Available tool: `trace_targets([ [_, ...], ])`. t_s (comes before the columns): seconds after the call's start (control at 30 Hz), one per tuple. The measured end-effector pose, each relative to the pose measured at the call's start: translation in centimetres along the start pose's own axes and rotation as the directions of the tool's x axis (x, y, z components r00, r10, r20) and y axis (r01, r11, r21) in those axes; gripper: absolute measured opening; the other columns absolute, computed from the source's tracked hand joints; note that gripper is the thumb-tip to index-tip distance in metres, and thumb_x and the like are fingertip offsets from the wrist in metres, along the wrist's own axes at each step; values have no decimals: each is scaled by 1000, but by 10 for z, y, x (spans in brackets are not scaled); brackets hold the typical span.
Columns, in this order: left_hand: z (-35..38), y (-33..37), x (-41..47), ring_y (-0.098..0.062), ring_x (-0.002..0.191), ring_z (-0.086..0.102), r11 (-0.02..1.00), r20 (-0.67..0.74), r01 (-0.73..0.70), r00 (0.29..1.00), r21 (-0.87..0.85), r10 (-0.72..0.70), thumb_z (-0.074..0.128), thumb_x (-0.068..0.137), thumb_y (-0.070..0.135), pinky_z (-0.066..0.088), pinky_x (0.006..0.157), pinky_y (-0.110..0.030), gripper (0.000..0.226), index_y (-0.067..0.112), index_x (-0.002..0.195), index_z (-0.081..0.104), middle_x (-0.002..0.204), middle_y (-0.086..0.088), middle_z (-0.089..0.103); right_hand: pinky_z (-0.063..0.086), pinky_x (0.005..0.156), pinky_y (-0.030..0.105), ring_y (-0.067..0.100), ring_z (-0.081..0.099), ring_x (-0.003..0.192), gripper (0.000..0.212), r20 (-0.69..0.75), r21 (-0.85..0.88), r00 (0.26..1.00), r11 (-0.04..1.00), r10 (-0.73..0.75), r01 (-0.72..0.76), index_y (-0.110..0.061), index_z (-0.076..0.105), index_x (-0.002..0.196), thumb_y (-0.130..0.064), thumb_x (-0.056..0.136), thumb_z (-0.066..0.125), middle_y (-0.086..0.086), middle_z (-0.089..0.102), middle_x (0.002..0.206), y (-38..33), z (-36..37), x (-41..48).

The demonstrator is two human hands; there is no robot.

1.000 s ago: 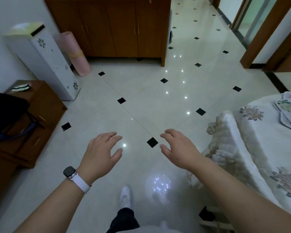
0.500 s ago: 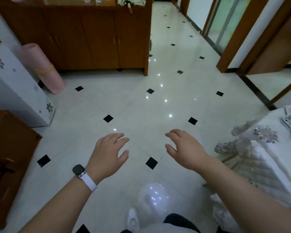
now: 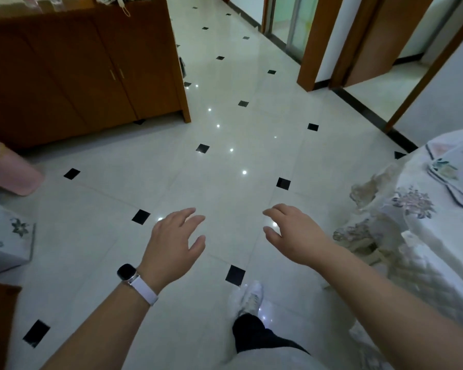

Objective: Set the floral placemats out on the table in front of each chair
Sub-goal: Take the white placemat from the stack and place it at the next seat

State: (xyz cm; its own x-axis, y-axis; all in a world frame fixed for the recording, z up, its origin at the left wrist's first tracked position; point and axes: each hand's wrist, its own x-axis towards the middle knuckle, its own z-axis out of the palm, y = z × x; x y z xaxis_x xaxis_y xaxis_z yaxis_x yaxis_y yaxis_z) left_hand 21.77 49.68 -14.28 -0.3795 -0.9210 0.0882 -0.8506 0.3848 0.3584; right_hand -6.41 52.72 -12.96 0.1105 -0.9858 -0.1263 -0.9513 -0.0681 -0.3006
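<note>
Glossy pale tiled floor point(image 3: 225, 161) throughout, set with small black diamond insets and dotted with bright ceiling-light reflections, running away into a corridor past wooden door frames point(image 3: 314, 41) and a glass sliding door point(image 3: 292, 20). Left of that corridor, a big brown wooden cabinet point(image 3: 78, 73) with paired door handles, clutter on its top too blurred to name. Right of the floor's open middle, a round table point(image 3: 439, 236) under a white floral tablecloth, with a chair point(image 3: 372, 236) in a matching floral cover pushed up against its near-left side. On the table's far edge, a stack of floral placemats point(image 3: 455, 177), pale with dark piping, well apart from both hands. Left of the cabinet's foot, a pink rolled mat point(image 3: 8, 169) leaning down to the floor; nearer than that, a white unit point(image 3: 6, 239) with a flower print. Over the bare floor between cabinet and table, left hand point(image 3: 171, 247) and right hand point(image 3: 294, 236), palms down, fingers loosely spread, holding nothing. White-strapped watch point(image 3: 134, 279) on the left wrist. Below the hands, a white shoe point(image 3: 247, 296) on the floor.
</note>
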Motion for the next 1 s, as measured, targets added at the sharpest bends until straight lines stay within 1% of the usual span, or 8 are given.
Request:
trace_targets([
  [0.2, 4, 2, 109, -26, 121, 55, 999, 55, -32, 998, 33, 30, 55, 84, 39, 39, 98, -45, 45, 20, 123, 65, 131, -4, 62, 42, 97, 36, 22, 47, 123, 45, -16, 3, 1000, 1000, -2, 2, -19, 49, 138, -39, 98, 45, -1, 51, 138, 40, -25, 90],
  [0.33, -4, 14, 191, -27, 121, 55, 992, 71, -110, 992, 57, 105, 42, 85, 48, 38, 100, -46, 54, 19, 123, 65, 130, -5, 62, 42, 96, 36, 22, 48, 120, 43, -76, -13, 997, 1000, 6, -7, -19, 51, 136, -39, 97, 46, -1, 52, 137, 69, -55, 134],
  [0.47, -10, 33, 260, -25, 124, 52, 981, 60, -194, 979, 7, 193, 39, 87, 49, 34, 102, -44, 53, 22, 124, 64, 133, -2, 60, 40, 98, 38, 23, 46, 125, 43, -122, -28, 991, 998, 58, -62, -19, 51, 136, -38, 98, 46, 0, 50, 139, 98, -86, 165],
  [0.57, -9, 42, 303, -23, 125, 51, 964, 55, -266, 963, 11, 265, 38, 90, 49, 34, 103, -45, 51, 23, 126, 63, 133, -1, 60, 40, 97, 38, 22, 46, 123, 42, -153, -40, 984, 994, 93, -100, -20, 52, 134, -39, 98, 45, -1, 51, 137, 114, -103, 182],
  [0.73, 13, 49, 387, -25, 125, 50, 930, 116, -367, 923, -15, 366, 39, 91, 49, 35, 103, -46, 52, 21, 129, 60, 135, -3, 59, 40, 100, 39, 25, 47, 125, 41, -194, -6, 957, 975, 216, -221, -18, 54, 134, -36, 98, 46, 2, 53, 138, 147, -115, 219],
  [0.83, 32, 50, 437, -26, 123, 52, 904, 159, -424, 891, -50, 426, 40, 90, 49, 37, 101, -46, 52, 19, 128, 61, 134, -5, 60, 43, 97, 41, 26, 50, 122, 40, -195, 9, 939, 957, 284, -288, -18, 56, 132, -36, 97, 48, 4, 55, 135, 167, -115, 250],
  [0.9, 46, 49, 475, -26, 125, 51, 885, 202, -458, 862, -82, 465, 38, 90, 49, 36, 102, -45, 55, 18, 129, 61, 136, -5, 58, 44, 95, 41, 27, 51, 120, 38, -212, 26, 914, 937, 347, -349, -17, 57, 129, -34, 97, 48, 4, 57, 133, 180, -118, 274],
  [1.0, 59, 51, 539, -25, 128, 48, 841, 265, -524, 799, -131, 539, 35, 89, 49, 33, 104, -44, 57, 19, 130, 61, 139, -5, 56, 41, 99, 40, 25, 47, 123, 40, -229, 61, 858, 886, 460, -459, -19, 54, 134, -35, 98, 45, 2, 53, 137, 198, -127, 307],
])
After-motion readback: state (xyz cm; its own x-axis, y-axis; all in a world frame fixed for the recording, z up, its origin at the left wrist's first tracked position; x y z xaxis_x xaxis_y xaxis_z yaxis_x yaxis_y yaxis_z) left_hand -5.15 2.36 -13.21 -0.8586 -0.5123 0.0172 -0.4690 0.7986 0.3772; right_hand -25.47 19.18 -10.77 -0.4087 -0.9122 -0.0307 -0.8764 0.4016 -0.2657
